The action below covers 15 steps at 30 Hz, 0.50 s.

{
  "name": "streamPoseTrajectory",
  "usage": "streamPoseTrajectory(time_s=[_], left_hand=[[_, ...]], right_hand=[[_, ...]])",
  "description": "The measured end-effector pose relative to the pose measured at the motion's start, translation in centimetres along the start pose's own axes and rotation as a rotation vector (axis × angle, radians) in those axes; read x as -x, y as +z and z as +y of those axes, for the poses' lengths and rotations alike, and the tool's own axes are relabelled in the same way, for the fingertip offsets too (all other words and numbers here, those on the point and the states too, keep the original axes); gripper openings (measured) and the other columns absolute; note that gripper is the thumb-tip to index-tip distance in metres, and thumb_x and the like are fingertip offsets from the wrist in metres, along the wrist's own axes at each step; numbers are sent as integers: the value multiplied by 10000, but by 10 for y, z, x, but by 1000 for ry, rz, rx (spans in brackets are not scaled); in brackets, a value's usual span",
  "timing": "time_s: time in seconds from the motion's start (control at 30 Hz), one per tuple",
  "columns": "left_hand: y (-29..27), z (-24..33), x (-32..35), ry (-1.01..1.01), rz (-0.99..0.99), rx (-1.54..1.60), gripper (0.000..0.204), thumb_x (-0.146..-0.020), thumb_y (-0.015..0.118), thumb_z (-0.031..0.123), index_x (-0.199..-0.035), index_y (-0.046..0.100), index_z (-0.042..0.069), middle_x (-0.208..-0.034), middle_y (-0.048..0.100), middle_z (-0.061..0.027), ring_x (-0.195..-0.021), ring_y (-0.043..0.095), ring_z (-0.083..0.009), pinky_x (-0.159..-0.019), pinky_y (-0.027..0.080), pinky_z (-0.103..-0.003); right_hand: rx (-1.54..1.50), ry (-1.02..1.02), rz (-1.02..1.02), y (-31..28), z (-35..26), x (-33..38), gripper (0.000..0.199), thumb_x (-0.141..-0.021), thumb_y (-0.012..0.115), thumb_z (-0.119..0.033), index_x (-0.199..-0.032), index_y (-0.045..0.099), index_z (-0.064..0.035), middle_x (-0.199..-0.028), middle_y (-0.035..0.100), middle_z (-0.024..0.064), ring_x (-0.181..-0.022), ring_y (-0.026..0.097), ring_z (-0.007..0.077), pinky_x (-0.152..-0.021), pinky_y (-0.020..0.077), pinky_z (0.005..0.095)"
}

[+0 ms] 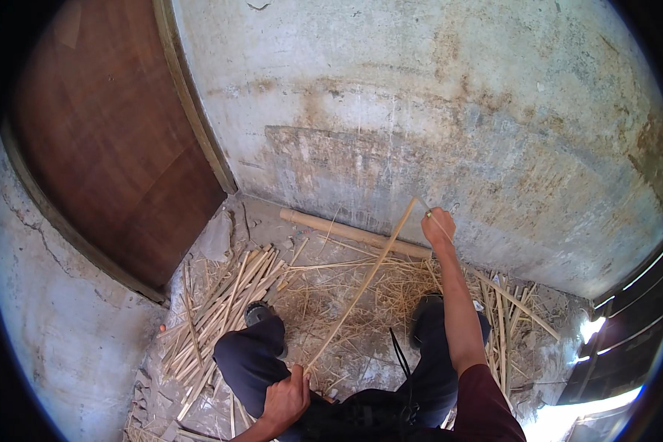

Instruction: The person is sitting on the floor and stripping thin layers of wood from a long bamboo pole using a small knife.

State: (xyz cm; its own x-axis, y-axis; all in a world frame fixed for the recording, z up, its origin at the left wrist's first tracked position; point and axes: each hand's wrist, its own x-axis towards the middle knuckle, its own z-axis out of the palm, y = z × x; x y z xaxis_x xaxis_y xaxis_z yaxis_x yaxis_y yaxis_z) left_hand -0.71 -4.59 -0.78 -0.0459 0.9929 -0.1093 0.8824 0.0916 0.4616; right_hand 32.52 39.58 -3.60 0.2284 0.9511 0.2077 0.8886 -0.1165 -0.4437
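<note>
A long, thin bamboo strip [367,281] slants up from my lap toward the wall. My left hand [286,400] is closed around its lower end, by my left knee. At the far end the strip bends sharply, and a thinner, pale length runs from the bend to my right hand [439,225]. That hand is a fist, held out at the end of my stretched arm, gripping the thin part. A small curled bit pokes out beside its fingers; what it is, I cannot make out.
Bamboo sticks [221,317] lie heaped at my left, and more sticks [502,313] at my right. A thick bamboo pole [353,233] rests along the wall base [420,147]. Shavings [361,298] litter the floor between my feet. A brown door [118,132] stands at the left.
</note>
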Motion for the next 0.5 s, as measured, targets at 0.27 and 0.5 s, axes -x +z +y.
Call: streamPoseTrajectory(time_s=[0.27,0.5], left_hand=[[-2,-24,-10,-51,3,58,209,-1105,534,259,-1091,515,51,-711,677,-294,-694,677,-546,-644,540,-664],[-28,-45,-23,-173,43,238,279,-1133,495,271,-1043,575,19,-778,695,-273,-800,694,-509,-723,511,-597]], right_hand=[[287,-9,-961,120,118,-21,320,-911,640,-222,-1099,805,-22,-978,797,179,-739,705,281,-656,545,460],[-258,18,-1172,102,31,3,328,-992,632,-229,-1222,756,-29,-871,755,88,-596,535,138,-523,438,337]])
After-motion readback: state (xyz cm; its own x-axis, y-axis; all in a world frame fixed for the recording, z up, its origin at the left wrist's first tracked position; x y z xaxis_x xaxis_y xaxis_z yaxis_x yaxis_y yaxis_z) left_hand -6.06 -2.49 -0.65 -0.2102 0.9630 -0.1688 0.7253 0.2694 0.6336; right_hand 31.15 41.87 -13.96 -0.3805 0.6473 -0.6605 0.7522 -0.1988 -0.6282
